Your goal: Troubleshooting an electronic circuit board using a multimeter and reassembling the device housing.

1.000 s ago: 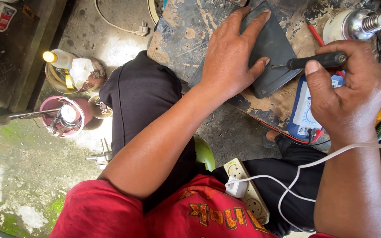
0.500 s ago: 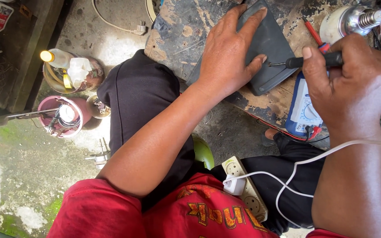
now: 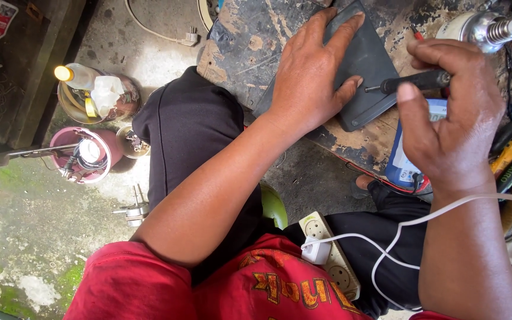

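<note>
Your left hand [image 3: 312, 77] stays flat on dark grey flat rectangular panel [image 3: 360, 59], pinning it to scuffed wooden board [image 3: 250, 41] at far side. Your right hand [image 3: 454, 118], fist closed around black-handled screwdriver [image 3: 416, 81], has drawn tool rightward; tip now just off panel's right edge beside left thumb. Panel itself unmoved.

your two hands at work, both arms reaching forward

your left hand [image 3: 315, 77] lies flat, palm down, fingers spread; your right hand [image 3: 451, 118] is curled in a fist-like grip, thumb pointing up, wrist bent inward.
</note>
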